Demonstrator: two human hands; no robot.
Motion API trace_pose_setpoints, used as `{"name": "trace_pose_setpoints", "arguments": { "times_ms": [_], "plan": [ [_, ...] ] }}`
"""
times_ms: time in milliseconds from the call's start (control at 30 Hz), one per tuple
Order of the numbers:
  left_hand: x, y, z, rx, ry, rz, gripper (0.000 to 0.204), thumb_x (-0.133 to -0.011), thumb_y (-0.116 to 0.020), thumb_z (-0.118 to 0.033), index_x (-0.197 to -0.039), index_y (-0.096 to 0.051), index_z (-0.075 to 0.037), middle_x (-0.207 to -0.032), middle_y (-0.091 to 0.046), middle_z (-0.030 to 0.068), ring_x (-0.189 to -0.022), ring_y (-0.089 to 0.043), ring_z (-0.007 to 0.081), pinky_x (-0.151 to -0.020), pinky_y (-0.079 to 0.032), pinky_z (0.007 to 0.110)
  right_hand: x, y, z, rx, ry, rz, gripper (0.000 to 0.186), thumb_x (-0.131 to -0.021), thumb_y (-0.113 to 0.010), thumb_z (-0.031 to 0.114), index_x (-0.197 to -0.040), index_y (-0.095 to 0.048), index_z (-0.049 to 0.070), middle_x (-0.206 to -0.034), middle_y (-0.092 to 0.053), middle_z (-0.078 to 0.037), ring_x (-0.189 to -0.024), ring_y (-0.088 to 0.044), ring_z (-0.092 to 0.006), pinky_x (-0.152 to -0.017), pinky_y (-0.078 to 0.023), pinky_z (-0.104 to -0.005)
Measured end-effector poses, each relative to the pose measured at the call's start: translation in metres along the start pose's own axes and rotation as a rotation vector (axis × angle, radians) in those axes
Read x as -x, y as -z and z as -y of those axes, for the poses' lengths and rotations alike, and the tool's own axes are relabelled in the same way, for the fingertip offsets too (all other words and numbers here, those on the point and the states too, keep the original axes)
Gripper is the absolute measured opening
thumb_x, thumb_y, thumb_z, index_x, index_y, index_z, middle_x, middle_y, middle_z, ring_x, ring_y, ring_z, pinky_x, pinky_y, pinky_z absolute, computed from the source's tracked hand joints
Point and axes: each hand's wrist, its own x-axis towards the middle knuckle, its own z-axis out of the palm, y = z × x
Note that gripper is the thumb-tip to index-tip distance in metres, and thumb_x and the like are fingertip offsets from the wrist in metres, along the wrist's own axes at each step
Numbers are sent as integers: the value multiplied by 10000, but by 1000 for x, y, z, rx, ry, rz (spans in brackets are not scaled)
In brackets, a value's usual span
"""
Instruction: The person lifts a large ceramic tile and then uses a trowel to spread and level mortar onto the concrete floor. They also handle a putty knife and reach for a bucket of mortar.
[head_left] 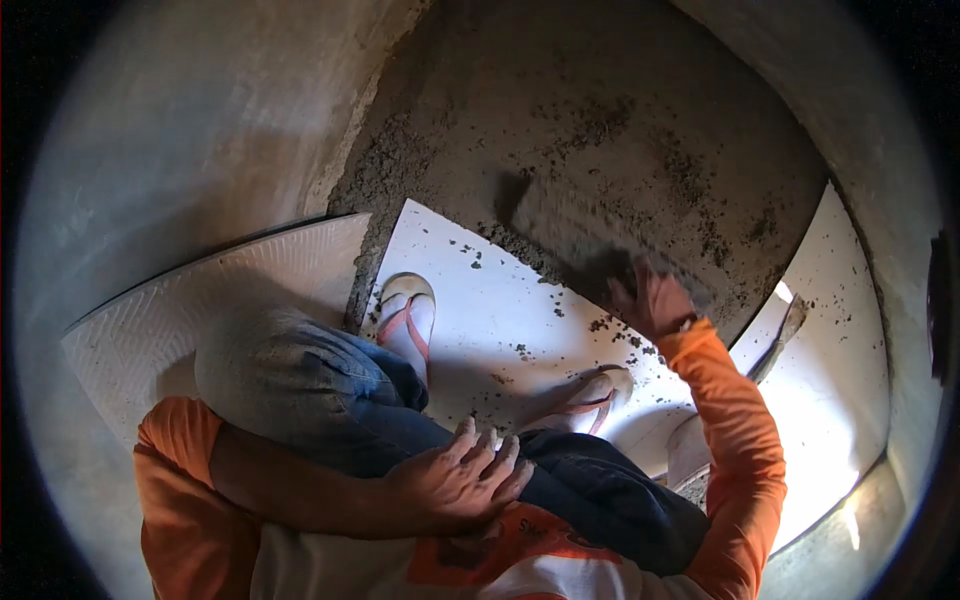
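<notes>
Blurred board [590, 222] over dark mortar [570, 70].
Right hand [657, 300] clasping its near end; left hand [462, 482] empty, fingers slightly spread.

Looks like an indoor building site, most likely a small unfinished room. Closed in by a bare grey cement-like left wall [200, 150] and a pale right wall [850, 110], both bent by the fisheye. Has rough, damp-looking mortar [480, 100] over the far floor, up to the slanting upper edge of a white floor tile [480, 290] strewn with crumbs [521, 352]. Shows a second white tile [830, 400] beside the right wall, a grimy hand tool [793, 320] near its left edge, and a ribbed tile [270, 260] along the left wall.
</notes>
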Motion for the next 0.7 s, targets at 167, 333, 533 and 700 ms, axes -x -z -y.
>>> {"name": "trace_pose_setpoints", "arguments": {
  "times_ms": [167,333,533,700],
  "plan": [
    [-1,-1,1,34,-6,75,508,-905,-338,-399,-1295,-451,-94,-1207,-555,148,-1023,-573,265,-927,-410,473,12,-17,19,76,-144,202,538,-867,-481,457,-1141,-399,1,-748,-608,-302,-729,-617,-461,-644,-513,-504],
    [0,-2,-5,2,-32,69,473,-885,-367,-370,-1274,-469,-121,-1235,-530,143,-1051,-547,269,-941,-393,474,-62,-9,50,51,-176,119,531,-885,-452,476,-1119,-400,2,-760,-618,-292,-745,-620,-456,-688,-517,-501],
    [8,-9,-9,-19,44,-2,475,-880,-372,-368,-1274,-468,-123,-1233,-524,144,-1053,-539,281,-947,-385,478,-46,7,-12,44,-55,-171,569,-854,-496,507,-1148,-436,24,-707,-607,-292,-689,-618,-457,-622,-515,-514],
    [3,-7,7,52,-58,4,478,-882,-393,-370,-1270,-476,-105,-1197,-541,150,-1043,-543,280,-945,-385,483,31,9,2,161,-214,100,535,-820,-581,459,-1103,-448,25,-689,-609,-247,-640,-604,-448,-577,-503,-503]
  ]
}}
